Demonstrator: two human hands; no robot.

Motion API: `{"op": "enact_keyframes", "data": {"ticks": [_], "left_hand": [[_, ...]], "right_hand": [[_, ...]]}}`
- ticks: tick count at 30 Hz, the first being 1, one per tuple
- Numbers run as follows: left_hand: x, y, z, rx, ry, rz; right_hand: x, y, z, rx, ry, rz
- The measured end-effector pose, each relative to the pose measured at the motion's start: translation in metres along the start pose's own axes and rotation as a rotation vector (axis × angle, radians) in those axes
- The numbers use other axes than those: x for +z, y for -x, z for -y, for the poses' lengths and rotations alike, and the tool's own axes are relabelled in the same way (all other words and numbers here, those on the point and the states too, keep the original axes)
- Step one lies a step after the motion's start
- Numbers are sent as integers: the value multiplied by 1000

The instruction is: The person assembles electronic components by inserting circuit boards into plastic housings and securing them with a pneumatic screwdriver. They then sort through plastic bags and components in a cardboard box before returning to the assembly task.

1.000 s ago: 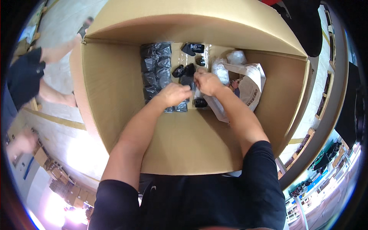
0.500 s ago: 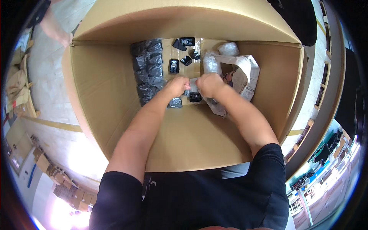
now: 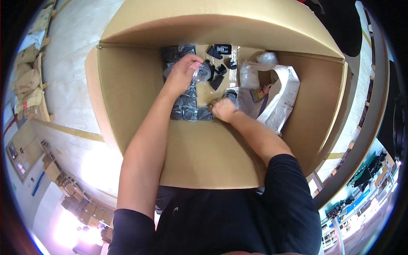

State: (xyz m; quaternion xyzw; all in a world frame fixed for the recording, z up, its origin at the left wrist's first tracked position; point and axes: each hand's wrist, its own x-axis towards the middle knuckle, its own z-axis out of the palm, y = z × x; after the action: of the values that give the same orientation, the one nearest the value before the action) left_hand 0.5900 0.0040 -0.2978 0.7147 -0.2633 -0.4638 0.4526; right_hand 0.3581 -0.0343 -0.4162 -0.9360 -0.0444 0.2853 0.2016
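Observation:
My left hand [image 3: 182,75] is closed on a crumpled clear plastic bag [image 3: 201,73], above the left side of a large open cardboard box [image 3: 212,153]. Below that hand, rows of black parts wrapped in plastic [image 3: 187,106] line the box's left side. Low in the middle of the box is my right hand [image 3: 224,109], its fingers curled downward and blurred. What it may hold is hidden. Just beyond it lies a dark part in clear plastic [image 3: 230,95]. Several loose black plastic parts [image 3: 216,82] lie between and beyond my hands.
A white printed bag [image 3: 285,91] with a wide opening stands at the box's right, beside clear plastic wrap bundles [image 3: 250,76]. The box's tall walls surround both hands. Sacks on pallets [image 3: 32,80] stand outside on the left.
My hands have moved apart: the left went up and left with the clear bag, the right slightly lower. A black part has shifted near the middle. Another person's arm left the upper left.

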Motion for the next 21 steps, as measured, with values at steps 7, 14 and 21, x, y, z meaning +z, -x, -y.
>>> {"op": "enact_keyframes", "data": {"ticks": [7,14,21], "left_hand": [[-7,6,0,-15,-133,-60],[28,65,76,184,-1336,802],[39,89,126,14,-1281,677]], "right_hand": [[-74,40,-32,-94,-603,-212],[-97,29,-61,245,-1346,96],[-67,-4,1,352,-577,-260]]}}
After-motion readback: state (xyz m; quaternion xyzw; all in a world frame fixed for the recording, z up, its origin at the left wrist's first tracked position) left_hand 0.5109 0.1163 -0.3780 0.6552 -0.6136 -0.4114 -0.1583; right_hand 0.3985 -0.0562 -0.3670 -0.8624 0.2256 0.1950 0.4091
